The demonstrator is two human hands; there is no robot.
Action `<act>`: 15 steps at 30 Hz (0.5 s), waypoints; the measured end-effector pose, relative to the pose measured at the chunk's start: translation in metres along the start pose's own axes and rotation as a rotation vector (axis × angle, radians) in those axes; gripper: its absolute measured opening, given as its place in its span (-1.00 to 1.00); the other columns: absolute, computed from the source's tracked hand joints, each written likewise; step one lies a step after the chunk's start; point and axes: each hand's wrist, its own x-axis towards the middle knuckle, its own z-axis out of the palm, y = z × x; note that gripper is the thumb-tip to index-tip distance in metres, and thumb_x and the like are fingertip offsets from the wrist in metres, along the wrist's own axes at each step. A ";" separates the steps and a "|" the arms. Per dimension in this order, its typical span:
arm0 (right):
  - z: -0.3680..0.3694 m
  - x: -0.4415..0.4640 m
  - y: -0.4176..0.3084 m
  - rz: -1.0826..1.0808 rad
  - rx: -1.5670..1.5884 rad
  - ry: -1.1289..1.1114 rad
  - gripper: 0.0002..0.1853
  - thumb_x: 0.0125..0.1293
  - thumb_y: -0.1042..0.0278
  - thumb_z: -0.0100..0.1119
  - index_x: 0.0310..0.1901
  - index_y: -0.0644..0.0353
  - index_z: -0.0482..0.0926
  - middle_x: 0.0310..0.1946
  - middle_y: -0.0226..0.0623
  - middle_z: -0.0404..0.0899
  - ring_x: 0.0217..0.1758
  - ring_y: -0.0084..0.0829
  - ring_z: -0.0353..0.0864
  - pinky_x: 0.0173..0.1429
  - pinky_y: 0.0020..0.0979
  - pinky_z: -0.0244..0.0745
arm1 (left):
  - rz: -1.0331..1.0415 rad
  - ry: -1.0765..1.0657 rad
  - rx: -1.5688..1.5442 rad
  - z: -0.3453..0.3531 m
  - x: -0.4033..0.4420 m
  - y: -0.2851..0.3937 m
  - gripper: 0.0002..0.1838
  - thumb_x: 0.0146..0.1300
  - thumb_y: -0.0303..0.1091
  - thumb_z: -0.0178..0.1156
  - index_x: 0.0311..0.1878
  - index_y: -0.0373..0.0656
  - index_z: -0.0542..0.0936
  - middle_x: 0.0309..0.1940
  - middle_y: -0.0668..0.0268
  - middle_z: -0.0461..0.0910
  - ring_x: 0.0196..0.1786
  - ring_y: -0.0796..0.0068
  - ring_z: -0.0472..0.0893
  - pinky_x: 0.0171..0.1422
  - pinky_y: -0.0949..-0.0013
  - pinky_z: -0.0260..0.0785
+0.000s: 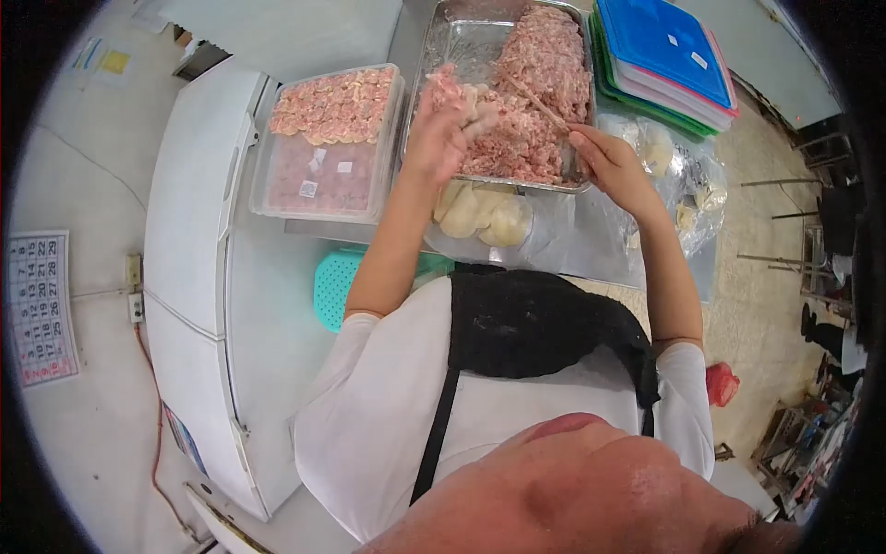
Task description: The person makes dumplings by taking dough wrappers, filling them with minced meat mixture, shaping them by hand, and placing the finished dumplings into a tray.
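Here's your tray (465, 42), up at 12 o'clock, and the mince (551, 57) packs it from 12 round to 5! Your right hand (611, 168), at the tray's 4 o'clock, has its fingers closed round 1 stick (533, 98), angled towards 10 o'clock over the meat. Across at 8, your left hand (437, 137) hangs over the rim, palm up, blurred, with pale dough (478, 109) beside its fingers; whether they grip it, I can't tell. From the tray: the box (262, 189) sits at 9 o'clock, the lids (660, 46) stack at 3, and dough pieces (484, 217) lie just outside at 6.
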 end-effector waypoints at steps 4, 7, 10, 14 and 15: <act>-0.011 -0.005 0.003 0.180 0.212 -0.249 -0.65 0.49 0.10 -0.06 0.04 0.17 0.57 -0.64 -0.61 0.21 -0.62 -0.74 0.16 -0.54 -0.61 0.11 | 0.268 -0.079 0.866 0.007 -0.005 0.006 -0.01 -0.01 -0.44 0.36 0.47 0.01 0.02 0.14 0.08 0.45 0.12 0.17 0.55 0.27 0.12 0.35; -0.018 -0.011 -0.005 0.091 0.129 -0.361 -0.65 0.48 0.11 -0.05 0.06 0.17 0.56 -0.65 -0.60 0.23 -0.62 -0.73 0.19 -0.56 -0.59 0.11 | 0.304 -0.172 1.094 0.004 -0.008 0.001 -0.13 -0.08 -0.44 0.41 0.37 -0.06 0.25 0.13 0.14 0.51 0.12 0.23 0.55 0.26 0.22 0.36; -0.014 -0.015 -0.007 -0.044 -0.075 -0.320 -0.65 0.43 0.16 0.01 0.04 0.25 0.55 -0.40 -0.16 0.58 -0.34 -0.41 0.56 -0.19 -0.40 0.44 | 0.329 -0.472 1.207 0.002 -0.007 0.002 -0.34 -0.10 -0.39 0.44 0.17 -0.12 0.49 0.05 0.20 0.58 0.10 0.27 0.56 0.23 0.25 0.36; -0.012 -0.007 0.000 -0.061 -0.119 -0.415 -0.63 0.40 0.17 0.06 0.12 0.20 0.52 -0.08 0.02 0.62 -0.07 -0.22 0.65 0.03 -0.36 0.46 | 0.248 -0.656 1.170 -0.018 -0.006 -0.007 -0.47 -0.05 -0.26 0.43 0.04 -0.16 0.57 -0.02 0.21 0.62 0.07 0.27 0.58 0.20 0.25 0.37; -0.010 -0.001 0.017 -0.120 -0.115 -0.408 -0.64 0.40 0.18 0.06 0.12 0.19 0.53 -0.09 0.00 0.63 -0.08 -0.20 0.65 0.02 -0.34 0.47 | 0.258 -0.647 1.144 -0.024 -0.006 -0.012 -0.47 -0.03 -0.23 0.43 0.05 -0.17 0.56 -0.02 0.20 0.62 0.07 0.27 0.58 0.20 0.25 0.38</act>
